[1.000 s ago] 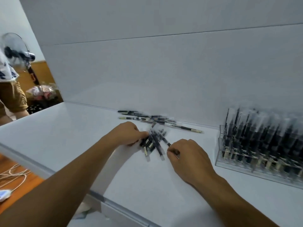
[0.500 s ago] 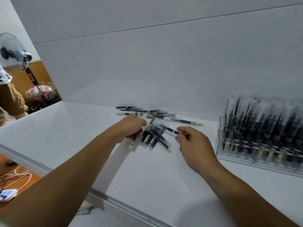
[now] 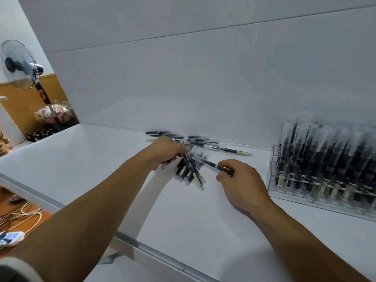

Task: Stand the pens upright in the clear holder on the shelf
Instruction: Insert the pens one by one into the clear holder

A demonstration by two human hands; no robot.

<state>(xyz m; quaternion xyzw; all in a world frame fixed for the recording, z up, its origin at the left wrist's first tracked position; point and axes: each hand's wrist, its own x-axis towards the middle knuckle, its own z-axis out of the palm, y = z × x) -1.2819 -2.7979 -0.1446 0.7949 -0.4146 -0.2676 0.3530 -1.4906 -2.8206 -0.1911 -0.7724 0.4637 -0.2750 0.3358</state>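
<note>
On the white shelf [image 3: 81, 169] the left hand [image 3: 166, 151] grips a fanned pen bundle [image 3: 190, 173] and the right hand [image 3: 244, 182] pinches one pen [image 3: 211, 165], left of the clear holder [image 3: 273, 186].

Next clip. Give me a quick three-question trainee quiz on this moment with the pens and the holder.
1. True or false: the clear holder stands empty on the shelf.
2. Multiple choice: the right hand pinches A) a single pen, B) a cable, C) nothing.
3. Short answer: which hand's grip is on the bundle of pens?

Key:
1. False; it is packed with upright pens.
2. A.
3. The left hand.
</note>
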